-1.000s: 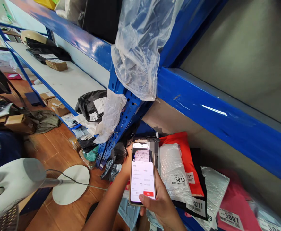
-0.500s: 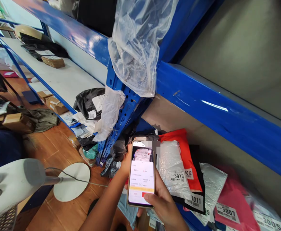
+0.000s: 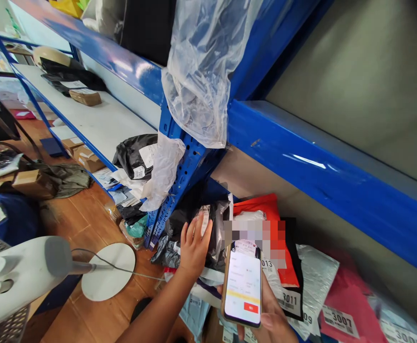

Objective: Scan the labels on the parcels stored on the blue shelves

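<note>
While the right hand (image 3: 273, 314) keeps its fingers closed around a phone (image 3: 243, 288) with a lit screen, the left hand (image 3: 195, 245) is laid upon a black parcel (image 3: 220, 228), its fingers a little spread and reaching to the white label (image 3: 204, 216). From where I stand, this parcel lies near the foot of the blue shelf post (image 3: 193, 159). The phone is just to the right of it, in front of a silver parcel (image 3: 250, 216). Farther to the right lies a pink parcel (image 3: 351, 300), marked 3007.
</note>
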Available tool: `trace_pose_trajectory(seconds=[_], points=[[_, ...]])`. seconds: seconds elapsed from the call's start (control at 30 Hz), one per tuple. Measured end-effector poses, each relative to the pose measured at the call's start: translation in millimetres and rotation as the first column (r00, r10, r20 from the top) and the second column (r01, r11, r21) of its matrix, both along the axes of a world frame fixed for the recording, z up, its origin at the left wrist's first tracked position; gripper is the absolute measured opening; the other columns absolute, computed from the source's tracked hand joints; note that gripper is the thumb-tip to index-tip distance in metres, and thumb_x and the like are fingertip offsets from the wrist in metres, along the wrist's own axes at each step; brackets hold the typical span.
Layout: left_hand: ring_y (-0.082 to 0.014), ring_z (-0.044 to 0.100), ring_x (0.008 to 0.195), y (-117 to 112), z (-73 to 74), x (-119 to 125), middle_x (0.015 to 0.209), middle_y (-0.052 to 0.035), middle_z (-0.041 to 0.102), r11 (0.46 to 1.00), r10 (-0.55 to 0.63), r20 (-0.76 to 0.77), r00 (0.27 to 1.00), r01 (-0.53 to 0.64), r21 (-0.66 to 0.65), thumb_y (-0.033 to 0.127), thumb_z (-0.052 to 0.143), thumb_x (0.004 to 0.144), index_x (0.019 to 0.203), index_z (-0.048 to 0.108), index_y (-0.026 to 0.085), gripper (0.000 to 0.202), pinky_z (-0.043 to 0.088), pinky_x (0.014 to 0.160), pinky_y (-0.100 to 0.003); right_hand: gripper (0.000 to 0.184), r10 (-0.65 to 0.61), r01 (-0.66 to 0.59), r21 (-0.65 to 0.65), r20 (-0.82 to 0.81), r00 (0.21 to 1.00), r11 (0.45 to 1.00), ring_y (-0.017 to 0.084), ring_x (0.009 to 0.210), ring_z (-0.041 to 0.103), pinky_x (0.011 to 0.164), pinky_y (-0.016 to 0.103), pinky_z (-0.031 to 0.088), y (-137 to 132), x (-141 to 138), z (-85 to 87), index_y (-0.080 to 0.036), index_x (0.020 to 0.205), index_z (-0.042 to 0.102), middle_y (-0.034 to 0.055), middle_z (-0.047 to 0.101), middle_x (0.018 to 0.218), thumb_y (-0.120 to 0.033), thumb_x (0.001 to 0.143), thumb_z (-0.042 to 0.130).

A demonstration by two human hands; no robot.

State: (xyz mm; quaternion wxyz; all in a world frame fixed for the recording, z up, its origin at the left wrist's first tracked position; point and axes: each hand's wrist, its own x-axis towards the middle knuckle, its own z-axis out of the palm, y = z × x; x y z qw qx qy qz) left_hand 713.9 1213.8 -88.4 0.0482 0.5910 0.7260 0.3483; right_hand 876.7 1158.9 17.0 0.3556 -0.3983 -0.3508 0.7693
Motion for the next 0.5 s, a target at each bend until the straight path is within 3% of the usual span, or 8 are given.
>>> trace_pose_trajectory(seconds=[0.1,0.17,0.23,0.3,0.4,0.5], points=[[-0.0318,0.050,0.117,3,8.8,-2,0.129,-0.0193,0.055,0.971,0.240,-0.068,0.968,-0.240,0.009,0.020,0.053,0.086,0.136,0.043,0.012,0.052,0.040,0.100,-0.050,0.122,-0.014,0.014,0.000,-0.027,1.000,1.000,0.036,0.090,0.069,0.043,0.029,0.051,-3,5,-2.2,-0.016,0.145,-0.004,0.0226,0.070,0.111,-0.036,0.058,0.079],[-0.0329,0.054,0.107,11,20.3,-5,0.115,-0.0177,0.061,0.957,0.263,-0.102,0.959,-0.273,-0.099,0.020,0.054,0.085,0.127,0.053,0.010,0.044,0.045,0.092,-0.050,0.123,-0.014,0.014,0.002,-0.043,0.999,1.000,0.033,0.081,0.070,0.042,0.029,0.050,-5,8,-1.8,-0.016,0.145,-0.005,0.0215,0.071,0.109,-0.035,0.058,0.079],[-0.0321,0.055,0.101,19,31.8,-7,0.103,-0.0140,0.063,0.958,0.209,-0.130,0.969,-0.229,-0.172,0.016,0.048,0.086,0.106,0.066,0.015,0.027,0.046,0.086,-0.051,0.124,-0.007,0.007,0.001,-0.052,0.999,1.000,0.030,0.071,0.070,0.041,0.028,0.049,-8,11,-0.1,-0.017,0.145,-0.006,0.0211,0.071,0.110,-0.035,0.058,0.080],[-0.0303,0.057,0.099,24,38.0,-4,0.100,-0.0131,0.063,0.970,0.126,-0.140,0.982,-0.152,-0.189,0.012,0.043,0.087,0.091,0.069,0.016,0.026,0.047,0.086,-0.049,0.124,-0.025,0.025,0.000,-0.061,0.998,1.000,0.033,0.080,0.070,0.040,0.029,0.049,-10,16,1.6,-0.017,0.146,-0.006,0.0215,0.068,0.116,-0.034,0.058,0.080],[-0.0265,0.059,0.106,25,32.0,8,0.115,-0.0144,0.062,0.985,-0.018,-0.131,0.991,-0.006,-0.175,0.008,0.042,0.086,0.097,0.066,0.016,0.028,0.049,0.090,-0.040,0.119,-0.032,0.032,0.000,-0.049,0.998,0.999,0.037,0.090,0.069,0.040,0.029,0.048,-11,23,0.2,-0.019,0.146,0.000,0.0213,0.068,0.118,-0.035,0.058,0.079],[-0.0269,0.048,0.126,21,14.7,18,0.137,-0.0139,0.050,0.980,-0.135,-0.096,0.986,0.119,-0.163,0.003,0.042,0.084,0.102,0.064,0.015,0.030,0.045,0.100,-0.033,0.115,0.017,-0.017,0.004,-0.028,0.999,1.000,0.030,0.068,0.071,0.042,0.028,0.048,-10,27,-8.2,-0.018,0.144,0.005,0.0208,0.074,0.101,-0.039,0.057,0.078]])
